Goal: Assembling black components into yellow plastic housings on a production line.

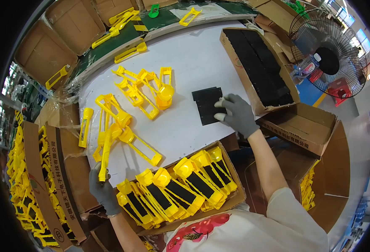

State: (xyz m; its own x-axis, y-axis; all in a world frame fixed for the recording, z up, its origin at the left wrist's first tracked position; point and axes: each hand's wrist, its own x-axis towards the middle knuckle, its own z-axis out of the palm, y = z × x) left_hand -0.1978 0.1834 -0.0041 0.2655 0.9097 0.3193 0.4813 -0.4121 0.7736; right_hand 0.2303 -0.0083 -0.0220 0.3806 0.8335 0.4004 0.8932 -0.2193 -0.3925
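My left hand [102, 191], in a grey glove, is closed around the lower end of a long yellow plastic frame [106, 156] near the table's front left edge. More yellow frames [134, 143] with round cupped ends lie just past it, partly overlapping. My right hand [240, 117], also gloved, reaches over the right edge of some flat black rectangular panels [206, 107] lying on the white table [181, 138]. Its light fingertips rest on them, with thumb and fingers apart. Whether the panels are one stack or loosely overlapped I cannot tell.
A carton [240, 191] of yellow frames with black inserts stands against my body. Another carton [294, 94] at the right holds rows of black panels. Behind it is a fan [329, 59]. Yellow pieces fill a box [30, 168] at the left. A green ledge [164, 27] borders the far side.
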